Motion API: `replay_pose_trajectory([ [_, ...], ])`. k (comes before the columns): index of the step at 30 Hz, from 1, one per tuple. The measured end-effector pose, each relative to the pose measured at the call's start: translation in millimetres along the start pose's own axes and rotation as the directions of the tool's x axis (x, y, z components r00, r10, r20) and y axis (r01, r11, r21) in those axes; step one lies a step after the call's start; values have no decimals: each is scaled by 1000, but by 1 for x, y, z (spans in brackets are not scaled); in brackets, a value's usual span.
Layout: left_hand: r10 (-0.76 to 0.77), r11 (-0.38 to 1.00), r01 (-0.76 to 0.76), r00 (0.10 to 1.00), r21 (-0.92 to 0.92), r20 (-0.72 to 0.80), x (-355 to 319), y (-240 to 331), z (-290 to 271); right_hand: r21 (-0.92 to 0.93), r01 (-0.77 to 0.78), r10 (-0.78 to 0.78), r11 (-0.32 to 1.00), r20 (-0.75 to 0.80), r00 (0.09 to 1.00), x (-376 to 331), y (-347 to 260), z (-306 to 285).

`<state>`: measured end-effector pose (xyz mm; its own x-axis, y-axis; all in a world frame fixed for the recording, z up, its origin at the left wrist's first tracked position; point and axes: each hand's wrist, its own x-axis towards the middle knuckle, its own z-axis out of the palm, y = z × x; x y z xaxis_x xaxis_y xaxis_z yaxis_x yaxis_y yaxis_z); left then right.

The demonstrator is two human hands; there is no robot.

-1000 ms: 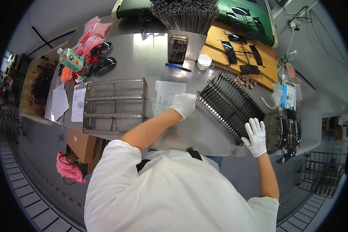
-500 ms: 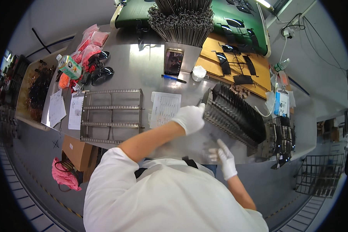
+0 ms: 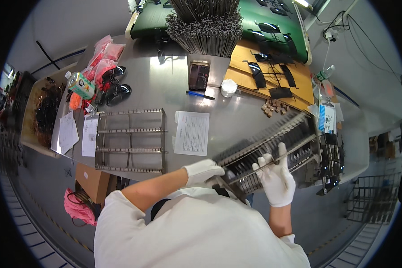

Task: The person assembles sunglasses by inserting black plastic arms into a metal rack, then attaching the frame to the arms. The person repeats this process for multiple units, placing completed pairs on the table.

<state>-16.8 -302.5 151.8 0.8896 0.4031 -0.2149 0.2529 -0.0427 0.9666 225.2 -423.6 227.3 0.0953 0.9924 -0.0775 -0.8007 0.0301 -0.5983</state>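
Gloves on, we grip the loaded metal rack [image 3: 272, 152] at the counter [image 3: 165, 89]'s near right edge: left hand [image 3: 203, 171] clenched on its end, right hand [image 3: 276, 176] clasping a rail. Best keep it level, away from the empty rack [image 3: 130, 140].

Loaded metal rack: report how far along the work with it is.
Done: the loaded rack appears filled with dark pieces. In hand: the left hand grips its near corner and the right hand its middle, with the rack tilted at the table edge. Left: the empty rack holds nothing.
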Motion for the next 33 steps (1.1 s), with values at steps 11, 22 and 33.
replay_pose_trajectory([
  [11, -610, 524, 752, 659, -400, 440, -8, -31, 27, -595, -344, 282, 727, -198, 939, 49, 28, -26],
  [22, -237, 911, 304, 939, 277, -251, -21, 32, -12, -823, -267, -131, -501, -233, 964, 234, -106, -149],
  [33, -305, 946, 323, 912, 22, -274, -24, 36, -6, -611, -209, 88, -764, -419, 904, 304, -69, -231],
])
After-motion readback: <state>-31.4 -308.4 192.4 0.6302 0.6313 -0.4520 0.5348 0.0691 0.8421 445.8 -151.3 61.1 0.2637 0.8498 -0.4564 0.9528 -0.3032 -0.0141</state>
